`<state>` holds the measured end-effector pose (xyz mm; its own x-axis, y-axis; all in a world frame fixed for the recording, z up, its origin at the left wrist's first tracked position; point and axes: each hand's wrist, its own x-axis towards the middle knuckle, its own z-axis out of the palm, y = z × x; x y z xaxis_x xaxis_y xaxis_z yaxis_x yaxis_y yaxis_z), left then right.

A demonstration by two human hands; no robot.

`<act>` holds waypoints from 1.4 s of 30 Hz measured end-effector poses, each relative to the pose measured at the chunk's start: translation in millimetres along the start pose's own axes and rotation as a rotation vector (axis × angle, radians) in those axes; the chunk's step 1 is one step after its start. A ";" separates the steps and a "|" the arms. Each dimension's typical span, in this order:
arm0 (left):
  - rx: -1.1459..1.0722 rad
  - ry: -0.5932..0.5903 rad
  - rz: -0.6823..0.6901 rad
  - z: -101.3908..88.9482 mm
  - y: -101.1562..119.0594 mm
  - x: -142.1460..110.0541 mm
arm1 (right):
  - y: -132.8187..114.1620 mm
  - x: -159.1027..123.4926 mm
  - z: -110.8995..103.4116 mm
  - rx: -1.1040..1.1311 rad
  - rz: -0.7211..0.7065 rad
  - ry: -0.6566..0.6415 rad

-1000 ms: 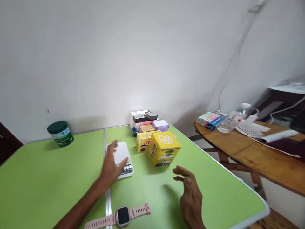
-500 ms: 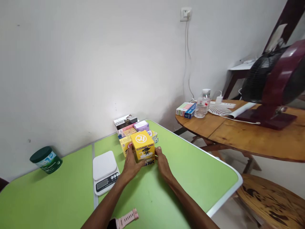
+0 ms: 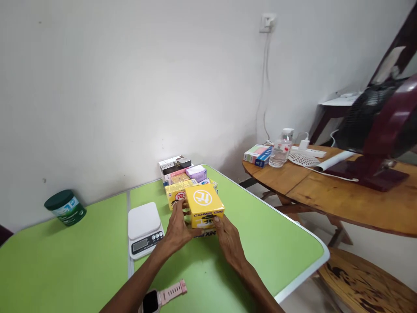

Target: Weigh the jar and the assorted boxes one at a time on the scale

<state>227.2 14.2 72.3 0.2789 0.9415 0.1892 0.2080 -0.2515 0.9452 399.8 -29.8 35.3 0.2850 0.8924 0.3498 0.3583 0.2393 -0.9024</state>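
A yellow cube-shaped box [image 3: 204, 198] with a white round mark on top and "COME ON" lettering sits between my two hands. My left hand [image 3: 177, 228] grips its left side, thumb along the lower front. My right hand [image 3: 230, 239] holds the front right corner, thumb on the front face. Dark lettering shows below the box; whether it belongs to another box I cannot tell. Just behind on the left is another yellow box [image 3: 177, 193] with red characters. Further back lie a purple-and-white pack [image 3: 196, 173] and a black-and-white box [image 3: 175, 165].
Left of my hands lies a white kitchen scale [image 3: 145, 228]. A dark green tub [image 3: 66, 208] stands further left on the green table [image 3: 97, 252]. A pink-strapped watch [image 3: 171, 294] lies near me. A wooden table [image 3: 280, 176] at right carries a bottle [image 3: 278, 154] and fan [image 3: 374, 126].
The yellow box has shifted a little right and toward me, away from the other yellow box. My right thumb now lies on its front face. The camera view has shifted slightly.
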 end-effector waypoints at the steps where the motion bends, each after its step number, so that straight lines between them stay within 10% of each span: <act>1: 0.036 -0.001 0.005 -3.7 7.3 -6.2 | -6.9 -3.4 -2.3 -0.020 -0.019 0.000; 9: 0.278 0.150 0.012 -89.7 43.2 -45.0 | -73.5 -1.3 46.5 0.009 -0.212 -0.151; 15: 0.287 0.278 -0.059 -164.5 11.4 -54.1 | -92.9 11.3 130.8 0.058 -0.272 -0.295; 21: 0.288 0.247 -0.127 -194.4 -25.5 -50.0 | -84.2 18.0 169.4 -0.020 -0.224 -0.407; 29: 0.352 0.204 -0.115 -200.9 -29.1 -63.1 | -66.1 11.7 156.0 0.026 -0.173 -0.394; 36: 0.162 0.365 -0.265 -199.8 -78.3 -129.8 | -10.9 -21.4 111.8 -0.005 0.068 -0.245; 42: 0.126 0.460 -0.243 -197.9 -97.5 -148.6 | -17.9 -28.6 99.6 0.082 0.099 -0.253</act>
<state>-20.1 -56.8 4.7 -0.2248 0.9700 0.0925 0.3343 -0.0124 0.9424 296.7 -21.5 16.3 0.0801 0.9776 0.1944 0.2637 0.1673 -0.9500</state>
